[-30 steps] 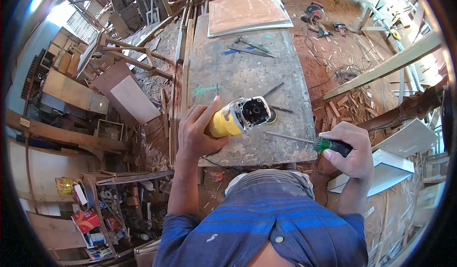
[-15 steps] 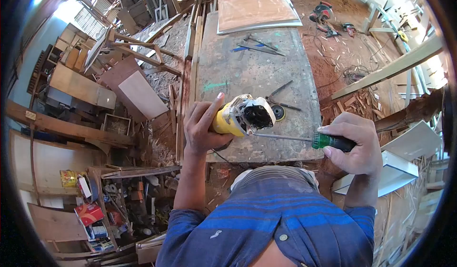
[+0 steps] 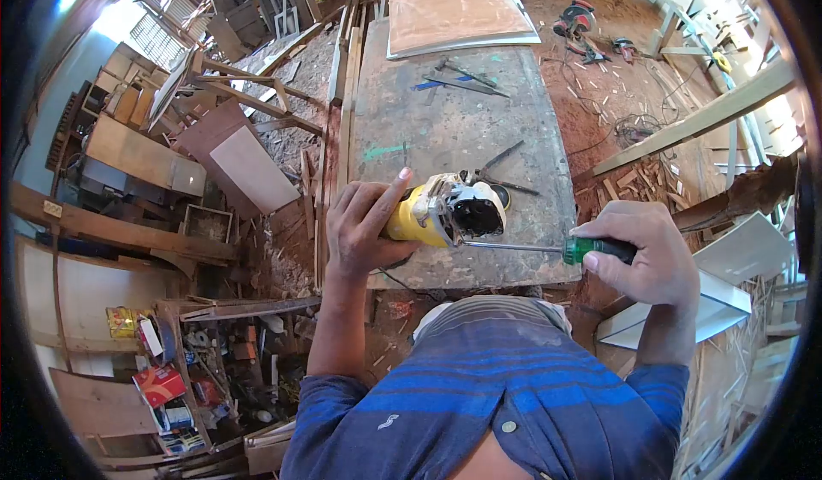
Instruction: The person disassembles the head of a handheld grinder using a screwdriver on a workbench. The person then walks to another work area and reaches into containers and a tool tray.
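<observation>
My left hand is wrapped round the yellow body of an angle grinder, held above the bench, its index finger pointing up. The grinder's metal head is open to the right, with a dark, greasy hollow inside. In my right hand is a screwdriver with a green and black handle, held nearly level. Its shaft points left, and the tip meets the lower edge of the grinder's head; the exact contact is too small to make out. Behind the head, a round black part on the bench is mostly hidden.
On the worn workbench lie pliers, a hammer and other slim tools. Flat boards rest at its far end. A red power tool and wood scraps lie on the floor to the right. Shelves with boxes stand at lower left.
The grinder has moved slightly to the right and its head has turned a little, covering more of the round part behind. My right hand has shifted slightly on the screwdriver handle.
</observation>
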A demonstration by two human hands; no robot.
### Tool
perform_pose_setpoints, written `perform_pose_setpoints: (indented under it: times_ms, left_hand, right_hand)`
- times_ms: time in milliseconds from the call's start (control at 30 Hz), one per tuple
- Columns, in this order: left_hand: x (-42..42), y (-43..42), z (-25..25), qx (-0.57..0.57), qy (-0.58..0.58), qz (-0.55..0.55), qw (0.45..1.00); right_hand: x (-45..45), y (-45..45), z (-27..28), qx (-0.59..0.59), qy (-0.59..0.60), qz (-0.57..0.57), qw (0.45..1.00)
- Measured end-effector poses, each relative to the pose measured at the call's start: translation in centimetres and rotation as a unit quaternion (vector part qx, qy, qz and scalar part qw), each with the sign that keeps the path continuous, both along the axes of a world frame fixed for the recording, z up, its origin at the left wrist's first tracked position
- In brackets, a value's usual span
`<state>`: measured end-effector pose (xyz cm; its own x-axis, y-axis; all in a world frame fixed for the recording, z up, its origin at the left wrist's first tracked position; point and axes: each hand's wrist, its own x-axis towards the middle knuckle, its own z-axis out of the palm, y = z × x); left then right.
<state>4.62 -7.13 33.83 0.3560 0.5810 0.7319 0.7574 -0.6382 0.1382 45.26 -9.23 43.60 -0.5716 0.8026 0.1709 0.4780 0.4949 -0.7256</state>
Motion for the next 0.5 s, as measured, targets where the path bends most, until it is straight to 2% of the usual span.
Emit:
perform_pose_setpoints:
  times_ms: [33,100,167,267,367,500]
  left_hand:
    - [0.0,0.0,0.3,0.001,0.013,-0.001,1.000]
    - [0.1,-0.1,0.8,0.005,0.038,-0.001,0.999]
    - [0.1,-0.3,1.3,0.001,0.062,-0.002,0.998]
    - [0.1,-0.4,1.9,-0.010,0.080,-0.007,0.997]
    - [0.4,-0.7,2.9,-0.021,0.097,-0.027,0.995]
    - [1.0,-0.8,3.8,-0.022,0.146,-0.041,0.988]
  right_hand:
    - [0.1,0.3,0.7,-0.016,-0.024,0.011,1.000]
    - [0.0,0.7,1.8,-0.194,-0.033,-0.010,0.980]
    - [-0.3,1.4,2.8,-0.342,-0.049,-0.020,0.938]
    - [0.1,2.3,1.8,-0.471,-0.042,-0.005,0.881]
    - [0.3,2.5,0.9,-0.417,-0.096,0.027,0.903]
    - [-0.3,1.0,1.0,-0.231,-0.076,0.027,0.970]
